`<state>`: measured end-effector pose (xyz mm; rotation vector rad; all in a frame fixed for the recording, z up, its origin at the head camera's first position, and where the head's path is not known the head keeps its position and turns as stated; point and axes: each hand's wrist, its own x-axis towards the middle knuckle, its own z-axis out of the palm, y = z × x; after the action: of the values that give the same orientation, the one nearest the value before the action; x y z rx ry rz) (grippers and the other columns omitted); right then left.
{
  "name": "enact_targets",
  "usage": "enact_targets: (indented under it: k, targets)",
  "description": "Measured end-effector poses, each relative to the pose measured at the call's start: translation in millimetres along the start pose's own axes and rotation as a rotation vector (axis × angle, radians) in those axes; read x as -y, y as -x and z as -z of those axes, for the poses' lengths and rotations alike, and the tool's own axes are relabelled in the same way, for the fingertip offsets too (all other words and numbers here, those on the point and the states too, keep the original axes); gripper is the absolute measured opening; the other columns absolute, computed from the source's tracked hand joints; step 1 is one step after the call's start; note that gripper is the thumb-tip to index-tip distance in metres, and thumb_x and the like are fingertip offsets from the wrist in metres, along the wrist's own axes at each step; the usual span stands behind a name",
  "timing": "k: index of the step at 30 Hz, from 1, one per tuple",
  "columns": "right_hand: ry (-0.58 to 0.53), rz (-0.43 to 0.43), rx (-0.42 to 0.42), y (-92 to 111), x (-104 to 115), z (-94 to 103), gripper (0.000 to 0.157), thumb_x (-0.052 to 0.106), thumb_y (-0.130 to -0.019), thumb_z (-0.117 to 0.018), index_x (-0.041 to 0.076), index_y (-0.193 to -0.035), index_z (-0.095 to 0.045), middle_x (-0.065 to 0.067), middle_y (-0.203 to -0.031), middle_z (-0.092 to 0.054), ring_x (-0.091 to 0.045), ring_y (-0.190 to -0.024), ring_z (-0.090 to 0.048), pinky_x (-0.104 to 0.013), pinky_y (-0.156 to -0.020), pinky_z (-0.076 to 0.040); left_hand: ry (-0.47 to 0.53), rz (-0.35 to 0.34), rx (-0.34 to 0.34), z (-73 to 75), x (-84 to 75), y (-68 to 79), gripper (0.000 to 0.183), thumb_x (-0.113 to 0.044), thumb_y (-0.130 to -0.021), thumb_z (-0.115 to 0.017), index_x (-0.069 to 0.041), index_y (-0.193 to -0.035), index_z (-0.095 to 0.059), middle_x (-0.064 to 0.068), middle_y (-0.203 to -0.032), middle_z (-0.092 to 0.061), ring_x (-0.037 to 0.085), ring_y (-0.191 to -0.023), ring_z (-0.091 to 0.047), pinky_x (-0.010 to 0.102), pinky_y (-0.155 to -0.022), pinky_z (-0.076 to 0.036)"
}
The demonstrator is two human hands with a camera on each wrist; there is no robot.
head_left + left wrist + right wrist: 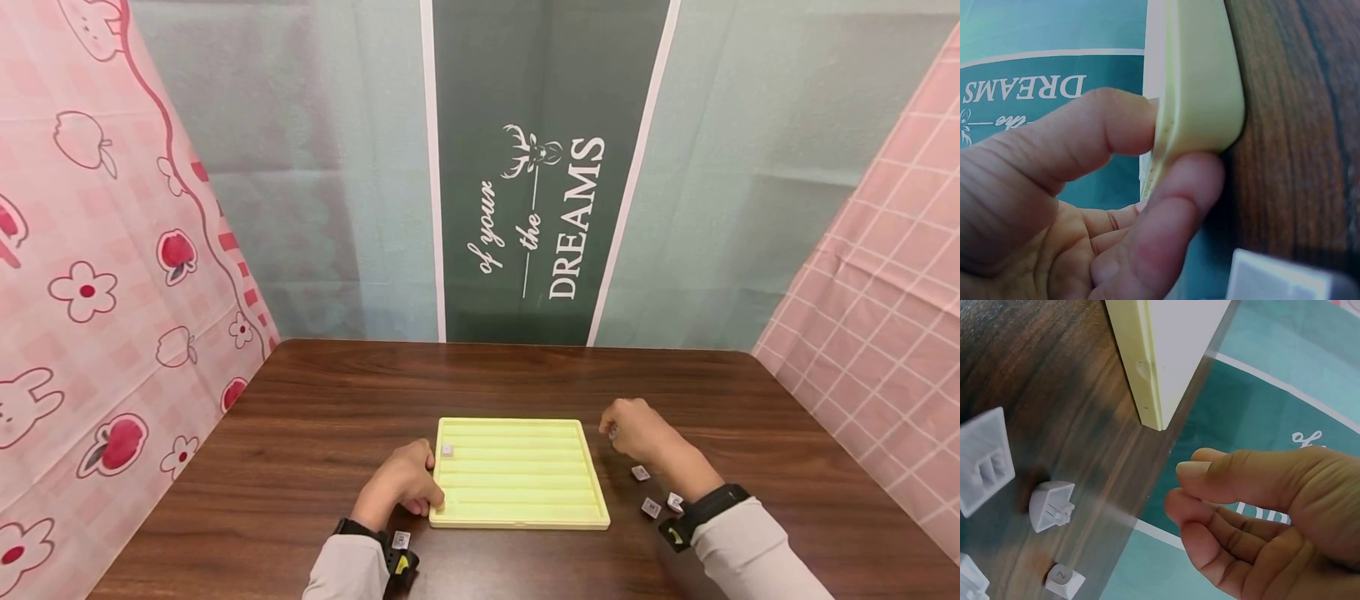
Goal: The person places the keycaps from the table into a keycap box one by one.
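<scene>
A pale yellow ridged tray [517,525] lies on the table. My left hand [408,479] grips its left edge, thumb on the rim and a finger against the side wall [1207,81]. One small keycap [447,451] sits near the tray's left end in an upper row. Just right of the tray, my right hand [636,429] pinches a small greyish keycap [613,432], mostly covered by the fingers. In the right wrist view the thumb and fingertips come together, hiding it. Loose keycaps [1051,506] lie on the table beneath the right forearm, some hollow side up.
Another keycap [401,540] lies by the left wrist strap. The brown wooden table [337,392] ends at a green printed cloth [525,317] behind. Pink patterned cloths hang at the left [135,350] and right [885,267].
</scene>
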<state>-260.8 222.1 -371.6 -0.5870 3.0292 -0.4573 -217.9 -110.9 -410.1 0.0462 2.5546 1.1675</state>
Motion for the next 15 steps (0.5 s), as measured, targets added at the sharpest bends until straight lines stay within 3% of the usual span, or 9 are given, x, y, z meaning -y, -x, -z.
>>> enact_targets:
  k: [7,15]
  targets:
    - [-0.021,-0.014,-0.002,0.4,-1.8,-2.9,0.021,-0.016,-0.071,-0.061,0.001,-0.082,-0.064,-0.005,-0.074,-0.056,-0.017,-0.064,-0.048,-0.029,-0.051,-0.043,-0.003,0.004,0.000,-0.7,-0.2,-0.3,0.043,0.009,-0.059,-0.075,-0.001,-0.087,-0.044,0.012,-0.055,-0.055,0.015,-0.042,-0.054,0.027,-0.041,-0.050]
    - [-0.058,0.019,-0.035,2.9,-6.8,-5.6,0.018,-0.014,-0.079,-0.056,0.003,-0.086,-0.060,-0.003,-0.071,-0.050,-0.015,-0.061,-0.044,-0.027,-0.050,-0.038,-0.006,0.002,0.000,-1.0,-0.2,0.6,0.043,0.009,-0.059,-0.075,-0.001,-0.086,-0.043,0.012,-0.054,-0.055,0.015,-0.041,-0.054,0.027,-0.040,-0.050]
